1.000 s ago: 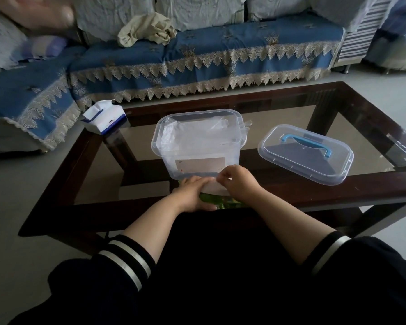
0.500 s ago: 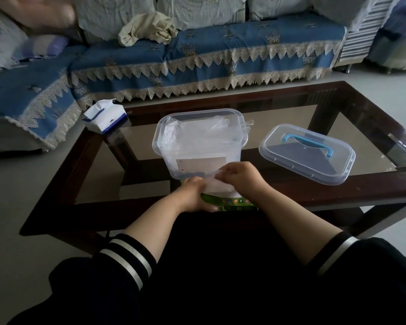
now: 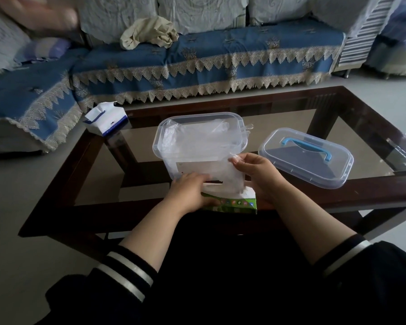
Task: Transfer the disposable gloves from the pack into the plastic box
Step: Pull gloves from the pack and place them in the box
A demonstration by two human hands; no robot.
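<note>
Desk (image 3: 373, 118): I log clear plastic box (image 3: 198, 146), open, gloves inside. Glove pack (image 3: 234, 202): near edge, left hand (image 3: 190, 193) pressing it. Disposable glove (image 3: 223, 177): right hand (image 3: 255, 174) fingers pinching it, half-drawn. Risk: film snags slot, drags extras.
</note>
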